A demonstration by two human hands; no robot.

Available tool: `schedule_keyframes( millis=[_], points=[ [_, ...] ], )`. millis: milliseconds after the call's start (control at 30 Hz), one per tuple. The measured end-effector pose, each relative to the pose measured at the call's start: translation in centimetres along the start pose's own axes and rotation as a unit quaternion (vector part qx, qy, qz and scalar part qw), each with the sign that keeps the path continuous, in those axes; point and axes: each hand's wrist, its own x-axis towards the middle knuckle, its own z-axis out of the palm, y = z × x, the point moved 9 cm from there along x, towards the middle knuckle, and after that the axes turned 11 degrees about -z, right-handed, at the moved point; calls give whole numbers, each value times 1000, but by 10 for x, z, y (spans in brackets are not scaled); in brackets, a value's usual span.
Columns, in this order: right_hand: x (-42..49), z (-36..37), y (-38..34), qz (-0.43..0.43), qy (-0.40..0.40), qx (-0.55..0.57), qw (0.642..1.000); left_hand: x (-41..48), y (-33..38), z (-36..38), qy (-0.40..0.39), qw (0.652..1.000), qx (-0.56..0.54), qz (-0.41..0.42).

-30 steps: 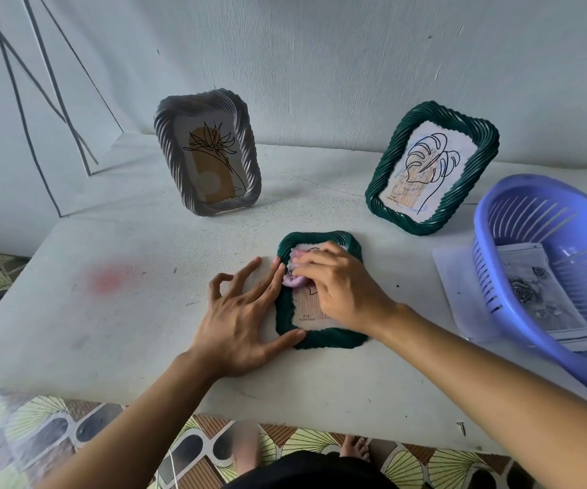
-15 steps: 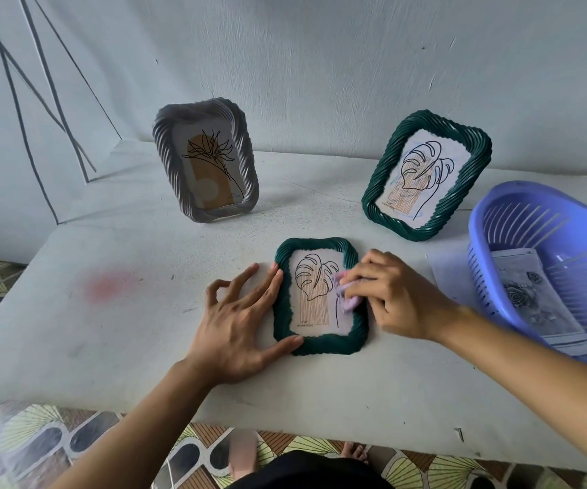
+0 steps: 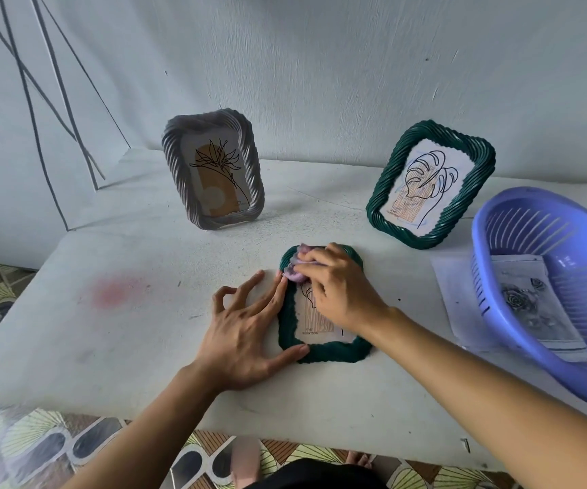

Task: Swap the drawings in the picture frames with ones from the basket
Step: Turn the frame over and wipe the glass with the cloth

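1. Right hand lies over the upper part of the flat green frame. Its fingers are curled round a lilac cloth and press it onto the frame's top left corner.
2. Left hand sits just left of the right one, palm down and relaxed, grasping nothing. Its straight fingers lean along the frame's left edge, and the thumb touches the lower left corner.
3. Under the right hand a leaf drawing shows inside the flat frame, partly covered by the hand.
4. Beyond the left hand, well apart, a grey frame stands upright on the table with a flower drawing in it.
5. Beyond the right hand and off to its right, a second green frame stands tilted back with its own leaf picture.
6. Right of the right forearm a purple basket rests tilted, holding a rose drawing. A sheet of paper lies under the basket's side nearest that hand.
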Motion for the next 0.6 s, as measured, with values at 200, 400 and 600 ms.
schedule_keyframes(
  millis=[200, 400, 600],
  points=[
    [-21, -7, -24, -22, 6, 40, 999, -1, -1, 1, -6, 1000, 9, -8],
    [-56, -20, -47, -84, -75, 125, 986, 0, -3, 2, -7, 1000, 17, -15],
    [-72, -46, -24, -63, -89, 85, 990, 1, -5, 4, -30, 999, 5, -21]
  ],
)
